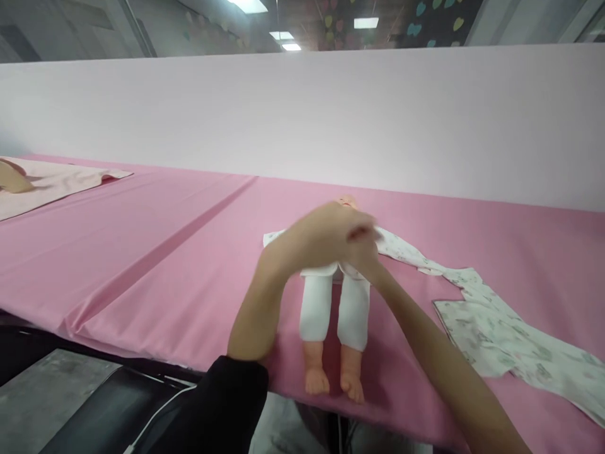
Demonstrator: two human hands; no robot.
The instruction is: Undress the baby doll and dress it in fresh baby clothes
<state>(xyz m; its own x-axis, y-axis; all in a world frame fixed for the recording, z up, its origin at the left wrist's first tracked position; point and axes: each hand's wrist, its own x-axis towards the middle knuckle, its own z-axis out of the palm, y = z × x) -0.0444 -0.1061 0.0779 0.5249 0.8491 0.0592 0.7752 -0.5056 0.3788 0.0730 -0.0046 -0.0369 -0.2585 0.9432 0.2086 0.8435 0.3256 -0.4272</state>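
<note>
A baby doll (316,309) lies on its back on the pink cover, feet toward the near edge, in white leg clothing with bare feet. My left hand (331,232) is over the doll's upper body and hides most of it. My right hand (363,252) meets it there, both blurred at the fingers, so what they hold, if anything, cannot be made out. Only a bit of the doll's head shows above my hands. A white patterned garment (401,247) extends out at the doll's right side in the picture.
Another white patterned garment (501,328) lies spread at the right. On the far left is a pale pink cloth (61,183) with part of a tan object on it. A white wall (302,120) stands behind the pink-covered table (179,252). A black chair (113,410) is below left.
</note>
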